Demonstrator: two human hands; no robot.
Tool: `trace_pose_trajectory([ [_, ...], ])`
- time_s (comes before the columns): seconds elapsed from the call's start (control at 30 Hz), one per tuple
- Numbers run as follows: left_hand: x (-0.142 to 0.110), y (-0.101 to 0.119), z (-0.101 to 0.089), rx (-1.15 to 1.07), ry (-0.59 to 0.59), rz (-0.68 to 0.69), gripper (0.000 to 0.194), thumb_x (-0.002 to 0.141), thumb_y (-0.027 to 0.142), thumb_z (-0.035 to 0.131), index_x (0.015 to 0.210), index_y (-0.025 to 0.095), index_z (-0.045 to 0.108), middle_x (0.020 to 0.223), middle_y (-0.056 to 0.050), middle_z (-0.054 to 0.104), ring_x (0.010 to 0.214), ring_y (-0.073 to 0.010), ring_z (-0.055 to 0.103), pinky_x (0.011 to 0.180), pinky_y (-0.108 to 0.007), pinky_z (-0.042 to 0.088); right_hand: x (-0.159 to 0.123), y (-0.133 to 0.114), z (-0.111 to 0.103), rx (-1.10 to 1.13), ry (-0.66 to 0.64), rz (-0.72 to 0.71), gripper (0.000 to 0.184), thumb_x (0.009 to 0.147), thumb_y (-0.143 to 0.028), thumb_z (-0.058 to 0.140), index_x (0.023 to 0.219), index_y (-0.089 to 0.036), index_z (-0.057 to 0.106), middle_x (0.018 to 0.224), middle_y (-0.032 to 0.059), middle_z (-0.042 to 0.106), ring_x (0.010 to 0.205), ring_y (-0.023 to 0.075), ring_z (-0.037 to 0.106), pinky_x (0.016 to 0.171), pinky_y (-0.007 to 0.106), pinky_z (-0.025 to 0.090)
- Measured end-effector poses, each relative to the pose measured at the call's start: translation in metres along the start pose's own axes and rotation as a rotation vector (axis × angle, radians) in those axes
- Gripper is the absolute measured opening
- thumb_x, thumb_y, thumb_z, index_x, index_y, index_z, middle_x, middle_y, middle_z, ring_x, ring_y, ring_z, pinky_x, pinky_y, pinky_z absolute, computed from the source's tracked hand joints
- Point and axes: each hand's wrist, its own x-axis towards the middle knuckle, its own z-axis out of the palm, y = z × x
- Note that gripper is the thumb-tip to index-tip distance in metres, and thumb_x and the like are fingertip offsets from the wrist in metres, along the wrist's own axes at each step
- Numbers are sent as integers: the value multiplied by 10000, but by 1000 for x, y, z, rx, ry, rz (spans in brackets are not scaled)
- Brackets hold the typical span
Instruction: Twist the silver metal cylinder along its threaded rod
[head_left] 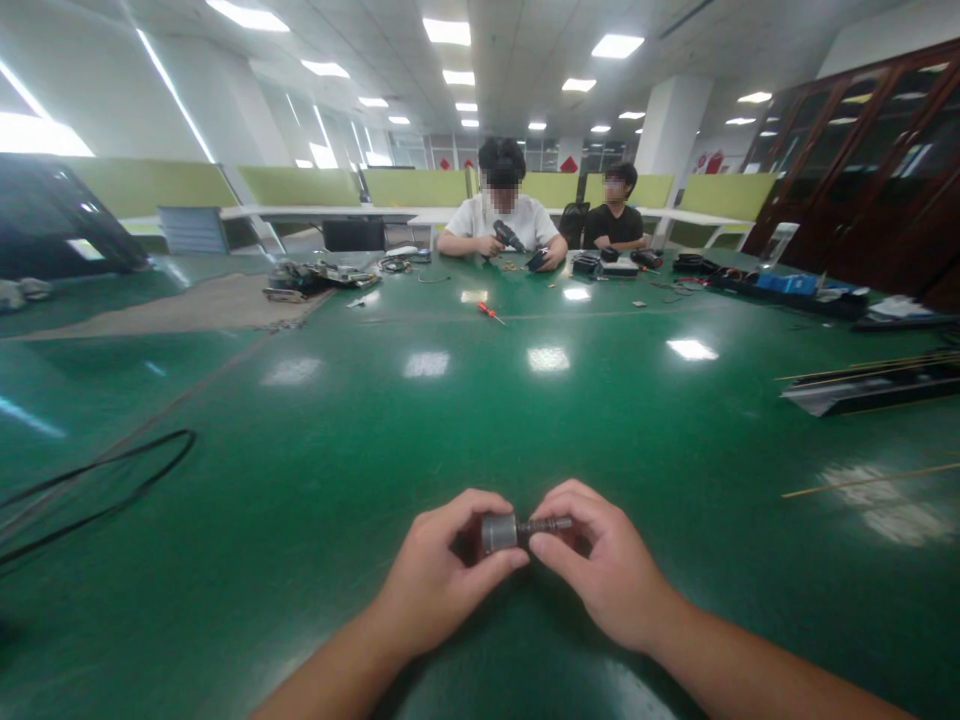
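Near the front of the green table, a grey metal cylinder [499, 534] lies level between my two hands. It looks like a small motor or gearbox. A thin, stepped metal shaft [556, 523] sticks out of it to the right. My left hand [448, 560] is closed round the cylinder, thumb below and fingers above. The fingers and thumb of my right hand [602, 552] pinch the shaft close to the cylinder. Part of the shaft is hidden behind those fingertips.
An orange screwdriver [488, 311] lies further up the green table [480, 420]. Across it, one person [532, 220] holds a power drill [508, 236]; another person [615, 222] sits alongside. A black cable loop [142, 487] is at left, thin yellow rods [870, 480] at right, dismantled parts [319, 277] at far left.
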Motion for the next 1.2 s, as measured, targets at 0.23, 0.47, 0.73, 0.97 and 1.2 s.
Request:
trace_pose_trajectory([
  [0.23,1,3,-1,-9,2,2,221,792,276,755,979,210,657,846,-1,703,742,-167,660,672,-247,490,-1,-3,-1,-1,-4,1,43,849,-204,671,868,-206,710,875,25,623,774,161,584,661,266,442],
  [0.47,0,2,-1,-11,3,1,226,797,272,755,991,219,653,860,4,699,751,-164,662,681,-247,492,-2,-3,-1,-13,-6,6,46,851,-203,665,875,-207,705,875,24,626,764,159,584,656,264,441],
  [0.73,0,-1,-1,4,5,5,232,796,267,762,995,225,651,856,14,696,752,-158,654,682,-239,484,0,-3,-1,-17,-9,6,47,854,-212,662,875,-203,703,858,24,616,774,166,581,673,273,441],
  [0.97,1,1,-2,-6,7,-12,238,796,270,759,1001,220,649,860,8,698,749,-161,656,670,-240,487,0,-4,-1,-12,-4,16,41,848,-209,664,862,-199,702,848,22,615,756,161,577,656,267,438],
  [1.2,1,2,-2,-2,12,-12,232,794,279,756,991,216,650,848,2,699,751,-169,658,666,-244,492,-1,-4,-1,-10,2,16,46,849,-205,657,862,-201,700,852,22,615,761,163,576,662,270,437],
])
